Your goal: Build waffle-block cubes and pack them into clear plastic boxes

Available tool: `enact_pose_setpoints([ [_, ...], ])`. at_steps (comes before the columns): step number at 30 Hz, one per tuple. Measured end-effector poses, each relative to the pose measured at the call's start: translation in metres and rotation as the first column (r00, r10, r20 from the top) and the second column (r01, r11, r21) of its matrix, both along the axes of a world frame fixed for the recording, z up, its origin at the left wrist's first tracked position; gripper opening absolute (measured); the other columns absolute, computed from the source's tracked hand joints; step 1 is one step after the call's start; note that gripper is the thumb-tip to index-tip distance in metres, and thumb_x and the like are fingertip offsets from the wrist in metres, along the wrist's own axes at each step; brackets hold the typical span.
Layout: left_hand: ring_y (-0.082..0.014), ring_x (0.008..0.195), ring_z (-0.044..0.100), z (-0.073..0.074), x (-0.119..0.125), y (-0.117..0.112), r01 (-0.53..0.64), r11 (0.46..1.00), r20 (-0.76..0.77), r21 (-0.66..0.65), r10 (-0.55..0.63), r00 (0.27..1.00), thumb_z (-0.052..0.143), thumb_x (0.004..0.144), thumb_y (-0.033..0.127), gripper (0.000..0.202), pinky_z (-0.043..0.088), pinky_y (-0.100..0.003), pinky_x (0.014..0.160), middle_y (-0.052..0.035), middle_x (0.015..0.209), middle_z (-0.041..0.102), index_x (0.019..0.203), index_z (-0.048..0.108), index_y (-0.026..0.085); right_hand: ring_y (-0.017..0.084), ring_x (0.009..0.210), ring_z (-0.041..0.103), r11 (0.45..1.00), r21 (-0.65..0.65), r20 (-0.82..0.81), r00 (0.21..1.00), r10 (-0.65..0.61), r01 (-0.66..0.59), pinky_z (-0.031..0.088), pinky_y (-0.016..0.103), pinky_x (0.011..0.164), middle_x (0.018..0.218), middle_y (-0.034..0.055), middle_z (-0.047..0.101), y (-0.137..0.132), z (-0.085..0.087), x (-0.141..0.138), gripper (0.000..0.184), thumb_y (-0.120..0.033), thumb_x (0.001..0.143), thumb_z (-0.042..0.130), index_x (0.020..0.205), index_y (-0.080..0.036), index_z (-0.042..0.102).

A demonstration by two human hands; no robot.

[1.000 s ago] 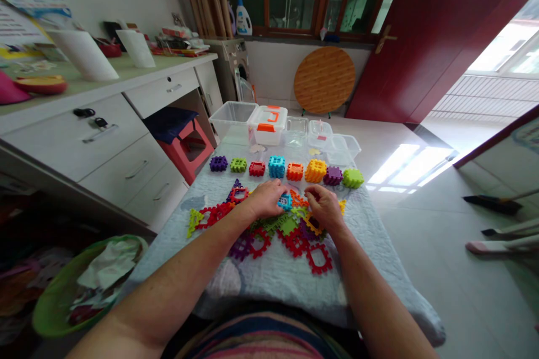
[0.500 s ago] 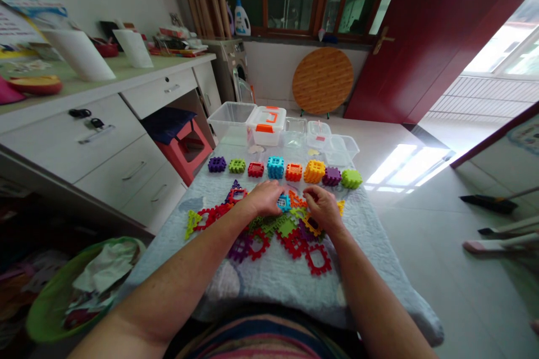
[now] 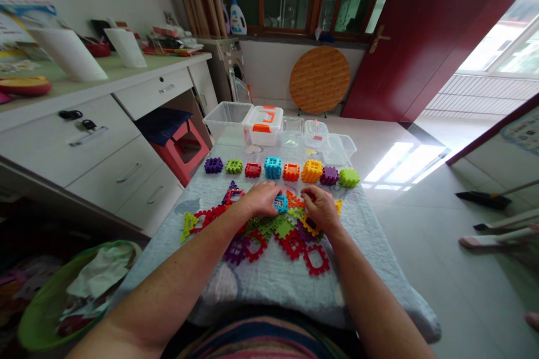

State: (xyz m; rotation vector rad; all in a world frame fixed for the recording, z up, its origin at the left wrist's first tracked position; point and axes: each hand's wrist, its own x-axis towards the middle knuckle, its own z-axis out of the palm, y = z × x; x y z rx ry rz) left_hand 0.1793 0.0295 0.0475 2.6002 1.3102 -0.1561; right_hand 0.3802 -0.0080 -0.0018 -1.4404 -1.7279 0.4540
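Eight chunky plastic cubes (image 3: 273,167) stood in a row toward the far edge of the table (image 3: 379,291), with toothy loose pieces (image 3: 284,228) spread across the middle. Left hand (image 3: 265,199) was right up against a blue lattice piece (image 3: 280,204) mid-table, but I couldn't tell if the fingers gripped it. Right hand (image 3: 319,202) had its fingers curled and bunched narrow beside an orange openwork piece (image 3: 293,199), no clue whether they pinched anything. Biggest worry imo: those notched rims could snag, so one tug might've dragged half the pile along. The lime triangle (image 3: 188,223) by the left edge could've gotten swept off, and the red open frame (image 3: 319,270) toward the near edge could've been knocked. Also, that soft, crinkly cloth (image 3: 278,286) might've bunched up and toppled cubes.
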Motion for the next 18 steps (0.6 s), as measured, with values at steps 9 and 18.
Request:
enact_pose_setpoints([
  [9, -0.0266, 0.099, 0.06, 0.02, -0.015, 0.007, -0.012, 0.988, 0.27, 0.152, -0.03, 0.962, 0.067, 0.066, 0.033, 0.047, 0.047, -0.037, 0.091, -0.0104, 0.104, 0.064, 0.108, 0.063, 0.015, 0.014, 0.061, 0.057, 1.0, 0.004, -0.003, 1.0, -0.009, 0.009, 0.041, 0.024, 0.059, 0.072, 0.0023, 0.068, 0.0, -0.001, 0.0, 0.02, -0.027, 0.083, 0.05, 0.08, -0.019, 0.068],
  [18, -0.0241, 0.096, 0.06, 0.045, -0.038, 0.094, -0.13, 0.985, 0.387, 0.118, 0.075, 0.919, 0.072, 0.057, 0.029, 0.052, 0.047, -0.033, 0.088, -0.0108, 0.106, 0.064, 0.106, 0.063, 0.012, 0.015, 0.061, 0.057, 0.999, 0.007, 0.015, 0.999, -0.034, 0.033, 0.041, 0.025, 0.061, 0.071, 0.0021, 0.068, -0.001, 0.001, 0.0, 0.019, -0.026, 0.082, 0.051, 0.079, -0.02, 0.068],
])
